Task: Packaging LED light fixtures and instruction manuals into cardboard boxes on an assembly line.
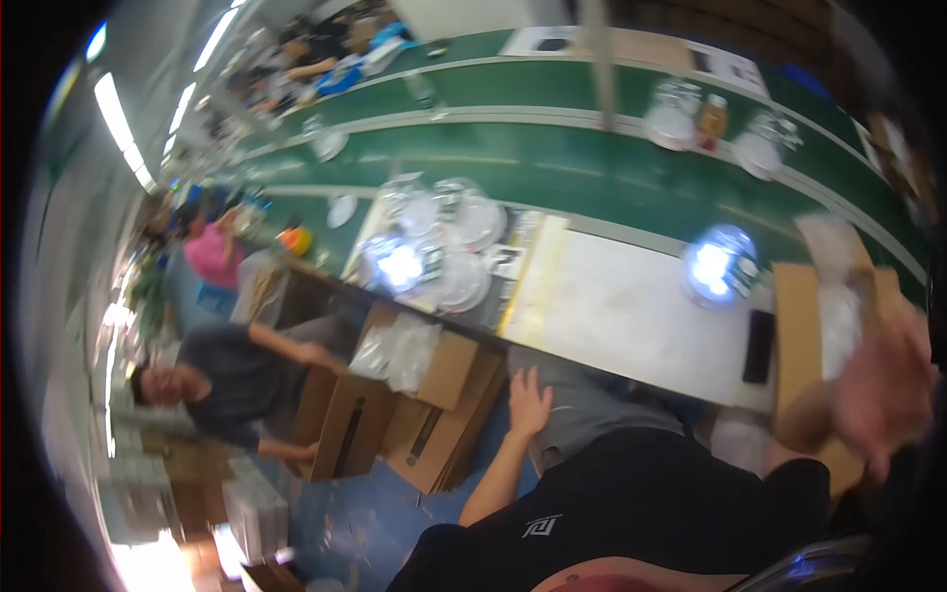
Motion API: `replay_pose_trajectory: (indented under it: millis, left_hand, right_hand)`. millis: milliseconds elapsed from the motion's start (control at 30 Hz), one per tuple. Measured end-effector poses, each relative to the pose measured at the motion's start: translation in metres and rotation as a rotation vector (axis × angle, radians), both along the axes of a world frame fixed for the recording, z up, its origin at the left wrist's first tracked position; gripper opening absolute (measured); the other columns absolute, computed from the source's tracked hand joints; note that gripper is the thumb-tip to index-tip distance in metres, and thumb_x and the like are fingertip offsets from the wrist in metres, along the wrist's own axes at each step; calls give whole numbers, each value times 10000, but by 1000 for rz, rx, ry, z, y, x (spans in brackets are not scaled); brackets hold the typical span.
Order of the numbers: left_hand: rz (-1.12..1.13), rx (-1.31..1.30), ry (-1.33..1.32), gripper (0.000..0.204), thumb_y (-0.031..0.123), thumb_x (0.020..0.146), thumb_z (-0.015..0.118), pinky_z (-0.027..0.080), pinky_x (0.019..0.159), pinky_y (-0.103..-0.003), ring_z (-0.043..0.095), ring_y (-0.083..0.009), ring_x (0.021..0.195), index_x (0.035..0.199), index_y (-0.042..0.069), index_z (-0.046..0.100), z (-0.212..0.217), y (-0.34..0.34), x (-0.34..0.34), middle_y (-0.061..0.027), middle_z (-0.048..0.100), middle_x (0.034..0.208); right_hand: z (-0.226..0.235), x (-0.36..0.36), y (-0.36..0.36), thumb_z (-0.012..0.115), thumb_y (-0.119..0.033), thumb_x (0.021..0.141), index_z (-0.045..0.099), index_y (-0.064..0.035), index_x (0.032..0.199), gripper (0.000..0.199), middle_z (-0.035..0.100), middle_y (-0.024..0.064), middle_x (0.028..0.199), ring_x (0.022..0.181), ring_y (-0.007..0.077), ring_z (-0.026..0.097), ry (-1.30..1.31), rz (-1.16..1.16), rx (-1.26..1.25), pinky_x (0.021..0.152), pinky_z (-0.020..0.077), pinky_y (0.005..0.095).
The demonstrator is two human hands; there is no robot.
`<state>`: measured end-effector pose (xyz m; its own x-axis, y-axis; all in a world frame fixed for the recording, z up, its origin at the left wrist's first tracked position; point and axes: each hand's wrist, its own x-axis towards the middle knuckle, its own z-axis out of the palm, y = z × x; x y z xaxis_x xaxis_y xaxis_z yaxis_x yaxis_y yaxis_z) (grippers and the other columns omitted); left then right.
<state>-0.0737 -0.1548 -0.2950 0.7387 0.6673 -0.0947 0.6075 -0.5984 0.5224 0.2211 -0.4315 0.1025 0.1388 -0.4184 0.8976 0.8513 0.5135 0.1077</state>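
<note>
My left hand [530, 403] lies on my grey-trousered thigh, its fingers apart and nothing in it. At the far right my right hand [886, 387] is raised beside an open cardboard box [797, 326]. It is blurred, but its thumb stands away from the palm and I see nothing held. Clear plastic wrapping [839, 321] shows in that box. A lit round lamp [720, 266] stands on the white worktop [612, 296]. Near the worktop's right end lies a black phone-like slab [759, 347]. Left of the white surface sit several round white lamps [474, 222] in clear bags, and another lit lamp [399, 264].
Green conveyor belts [552, 163] run behind the worktop, carrying bagged round lamps [672, 126] and an amber bottle [712, 120]. To the left, a person in a dark shirt [232, 385] holds a cardboard box [347, 424]. More cartons [439, 434] stand on the blue floor [365, 533].
</note>
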Motion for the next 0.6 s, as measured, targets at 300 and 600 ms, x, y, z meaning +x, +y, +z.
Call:
replay_pose_trajectory:
  millis: [300, 600]
  left_hand:
    - [12, -52, -26, 621, 301, 958, 590, 311, 1141, -531, 320, -476, 1398, 1488, 51, 385, -2, 1, -14, -309, 319, 1517]
    - [0, -72, 5, 622, 282, 962, 588, 295, 1149, -527, 311, -482, 1401, 1494, 43, 374, -1, -4, -8, -311, 306, 1526]
  right_hand:
    - [-205, -42, 43, 675, -73, 918, 707, 4, 1049, 156, 702, 132, 961, 860, 241, 675, 891, -43, -1371, 761, 522, 324]
    - [-289, -91, 46, 654, -224, 921, 725, -91, 989, 165, 725, 104, 954, 877, 314, 690, 577, 120, -1850, 772, 537, 410]
